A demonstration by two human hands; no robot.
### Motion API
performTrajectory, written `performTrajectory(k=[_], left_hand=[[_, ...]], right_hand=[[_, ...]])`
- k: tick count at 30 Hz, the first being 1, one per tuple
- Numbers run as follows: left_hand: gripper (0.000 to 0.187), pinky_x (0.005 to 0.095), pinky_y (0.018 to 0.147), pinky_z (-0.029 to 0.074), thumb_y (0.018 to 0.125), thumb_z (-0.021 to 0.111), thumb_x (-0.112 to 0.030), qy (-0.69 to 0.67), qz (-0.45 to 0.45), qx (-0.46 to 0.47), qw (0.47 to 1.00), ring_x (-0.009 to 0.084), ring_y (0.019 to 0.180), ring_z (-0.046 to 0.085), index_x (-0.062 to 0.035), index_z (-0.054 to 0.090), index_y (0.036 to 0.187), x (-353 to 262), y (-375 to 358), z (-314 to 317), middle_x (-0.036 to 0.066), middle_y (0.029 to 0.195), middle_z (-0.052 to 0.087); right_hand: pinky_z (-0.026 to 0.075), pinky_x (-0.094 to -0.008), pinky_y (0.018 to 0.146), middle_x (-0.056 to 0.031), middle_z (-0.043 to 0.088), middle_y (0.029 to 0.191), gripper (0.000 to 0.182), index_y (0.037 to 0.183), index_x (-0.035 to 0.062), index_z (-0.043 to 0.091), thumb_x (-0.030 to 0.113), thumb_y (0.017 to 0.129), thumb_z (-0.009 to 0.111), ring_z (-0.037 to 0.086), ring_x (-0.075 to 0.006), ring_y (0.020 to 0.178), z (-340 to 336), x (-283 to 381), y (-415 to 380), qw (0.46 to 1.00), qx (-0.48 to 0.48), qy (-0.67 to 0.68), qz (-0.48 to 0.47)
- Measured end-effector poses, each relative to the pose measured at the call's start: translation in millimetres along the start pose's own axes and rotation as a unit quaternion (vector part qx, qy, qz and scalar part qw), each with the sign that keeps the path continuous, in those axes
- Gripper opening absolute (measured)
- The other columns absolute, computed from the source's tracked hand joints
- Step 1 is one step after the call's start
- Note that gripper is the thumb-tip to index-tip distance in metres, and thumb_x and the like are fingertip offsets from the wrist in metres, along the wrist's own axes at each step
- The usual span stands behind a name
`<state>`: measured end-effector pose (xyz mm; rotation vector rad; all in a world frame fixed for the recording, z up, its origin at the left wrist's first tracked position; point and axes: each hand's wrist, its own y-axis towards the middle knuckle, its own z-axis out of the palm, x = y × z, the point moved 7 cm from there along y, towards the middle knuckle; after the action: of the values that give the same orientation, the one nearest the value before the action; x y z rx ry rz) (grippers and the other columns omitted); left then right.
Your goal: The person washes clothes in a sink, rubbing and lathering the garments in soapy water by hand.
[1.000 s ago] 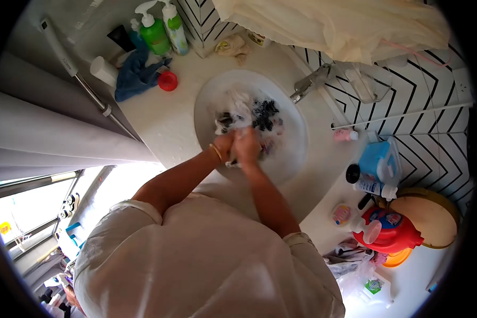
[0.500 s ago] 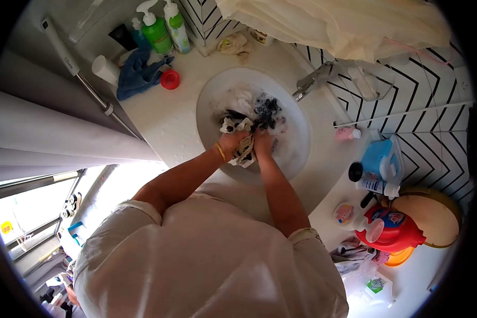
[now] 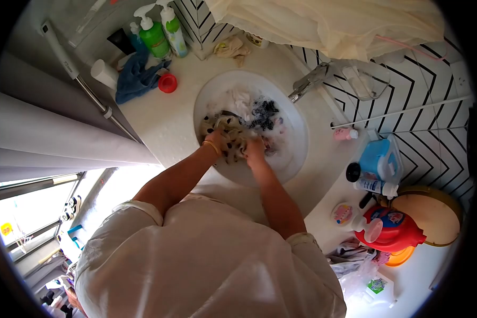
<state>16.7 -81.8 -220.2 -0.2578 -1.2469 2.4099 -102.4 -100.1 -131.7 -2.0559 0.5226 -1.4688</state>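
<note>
Inside the round white sink (image 3: 301,143), a cream cloth with dark spots (image 3: 229,127) is spread between my hands in soapy water. My left hand (image 3: 215,141), with a yellow band at the wrist, is closed on the left part of this cloth. Gripping its right part is my right hand (image 3: 255,149), fingers curled and partly hidden. Beyond them lie a black patterned cloth (image 3: 265,114) and a white cloth (image 3: 239,100), both among foam. Something pinkish shows in the suds beside my right hand.
A metal faucet (image 3: 308,82) reaches over the sink's right rim. Pump bottles (image 3: 153,40), a blue cloth (image 3: 135,77) and a red lid (image 3: 167,83) stand at the back left. On the right are a blue container (image 3: 375,159) and a red detergent jug (image 3: 389,228).
My hands have moved apart, the left one shifting left and the right one slightly down. The spotted cloth went from a bunched bundle to spread out lower in the water.
</note>
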Motion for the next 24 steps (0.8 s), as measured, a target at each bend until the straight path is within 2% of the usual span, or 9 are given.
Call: performTrajectory(k=[1, 4, 5, 9, 11, 14, 18, 23, 24], left_hand=[[0.052, 0.0376, 0.099, 0.03, 0.083, 0.049, -0.042, -0.019, -0.043, 0.072, 0.996, 0.0246, 0.117, 0.039, -0.0088, 0.043, 0.123, 1.1, 2.8, 6.3, 0.01, 0.126, 0.044], [0.052, 0.0394, 0.094, 0.037, 0.081, 0.054, -0.042, -0.03, -0.199, 0.359, 0.911, 0.0269, 0.112, 0.045, -0.0044, 0.049, 0.117, 12.6, -9.2, 31.0, 0.016, 0.12, 0.05], [0.049, 0.0391, 0.093, 0.038, 0.081, 0.055, -0.04, 0.029, -0.14, 0.304, 0.942, 0.0268, 0.109, 0.047, -0.0039, 0.05, 0.114, 12.7, 0.4, 28.0, 0.015, 0.117, 0.051], [0.039, 0.0379, 0.086, 0.043, 0.079, 0.06, -0.031, 0.271, 0.1, 0.039, 0.957, 0.0264, 0.097, 0.055, -0.0016, 0.055, 0.104, 0.8, -21.8, 30.4, 0.012, 0.107, 0.057], [0.035, 0.0355, 0.077, 0.048, 0.072, 0.064, -0.01, 0.466, 0.244, 0.074, 0.847, 0.0236, 0.087, 0.059, 0.0011, 0.055, 0.104, -21.6, -55.6, 54.3, 0.009, 0.099, 0.06], [0.04, 0.0306, 0.078, 0.048, 0.07, 0.065, -0.003, 0.399, 0.242, 0.158, 0.87, 0.0179, 0.086, 0.059, 0.0007, 0.053, 0.108, -31.8, -89.7, 92.6, 0.009, 0.098, 0.061], [0.044, 0.0283, 0.077, 0.047, 0.069, 0.066, -0.006, 0.555, 0.292, 0.273, 0.73, 0.0141, 0.086, 0.056, -0.0004, 0.052, 0.11, -34.1, -135.1, 139.5, 0.007, 0.099, 0.06], [0.052, 0.0283, 0.081, 0.044, 0.064, 0.071, -0.012, 0.714, 0.092, 0.273, 0.638, 0.0133, 0.091, 0.053, -0.0013, 0.051, 0.111, -8.5, -139.7, 156.8, 0.005, 0.101, 0.059], [0.054, 0.0284, 0.081, 0.043, 0.063, 0.071, -0.013, 0.742, 0.078, 0.269, 0.609, 0.0133, 0.091, 0.053, -0.0014, 0.051, 0.112, -5.4, -125.4, 149.5, 0.005, 0.102, 0.059]], right_hand=[[0.043, -0.0324, 0.059, -0.0072, 0.053, 0.084, 0.03, 0.106, 0.003, 0.048, 0.019, 0.081, 0.054, 0.052, -0.0203, 0.072, 2.8, 2.2, -4.9, 0.997, -0.016, 0.069, 0.008], [0.044, -0.039, 0.058, -0.0174, 0.055, 0.08, 0.029, 0.097, 0.0026, 0.052, 0.023, 0.078, 0.058, 0.054, -0.0318, 0.063, 39.1, 42.2, -52.9, 0.927, -0.049, -0.094, -0.359], [0.045, -0.0412, 0.061, -0.02, 0.056, 0.084, 0.03, 0.098, 0.002, 0.052, 0.023, 0.077, 0.058, 0.055, -0.0354, 0.066, 45.4, 69.3, -82.7, 0.85, -0.082, -0.18, -0.488], [0.043, -0.0419, 0.068, -0.0197, 0.057, 0.088, 0.031, 0.093, 0.002, 0.056, 0.029, 0.08, 0.055, 0.055, -0.0356, 0.081, 17.3, 58.2, -22.0, 0.931, -0.162, -0.206, -0.253], [0.043, -0.0393, 0.071, -0.0164, 0.058, 0.093, 0.034, 0.095, 0.0033, 0.057, 0.034, 0.081, 0.053, 0.056, -0.0307, 0.087, -6.9, 28.7, 14.0, 0.975, -0.112, -0.145, -0.128], [0.043, -0.0371, 0.078, -0.0131, 0.057, 0.102, 0.042, 0.106, 0.0063, 0.057, 0.04, 0.081, 0.051, 0.055, -0.0252, 0.094, -14.2, -26.1, 50.4, 0.995, 0.085, 0.054, -0.02], [0.038, -0.0406, 0.086, -0.0095, 0.052, 0.114, 0.056, 0.121, 0.0117, 0.045, 0.048, 0.079, 0.052, 0.049, -0.0242, 0.104, -21.5, -2.3, 13.6, 0.925, 0.24, 0.293, 0.015], [0.029, -0.047, 0.098, -0.0111, 0.031, 0.134, 0.077, 0.136, 0.0187, 0.023, 0.057, 0.077, 0.052, 0.035, -0.0293, 0.12, -20.5, 54.2, -20.5, 0.726, 0.375, 0.573, -0.063], [0.036, -0.0455, 0.093, -0.0131, 0.043, 0.123, 0.061, 0.128, 0.0129, 0.036, 0.045, 0.08, 0.056, 0.043, -0.0282, 0.113, -22.8, 49.3, -13.4, 0.744, 0.343, 0.571, -0.048]])
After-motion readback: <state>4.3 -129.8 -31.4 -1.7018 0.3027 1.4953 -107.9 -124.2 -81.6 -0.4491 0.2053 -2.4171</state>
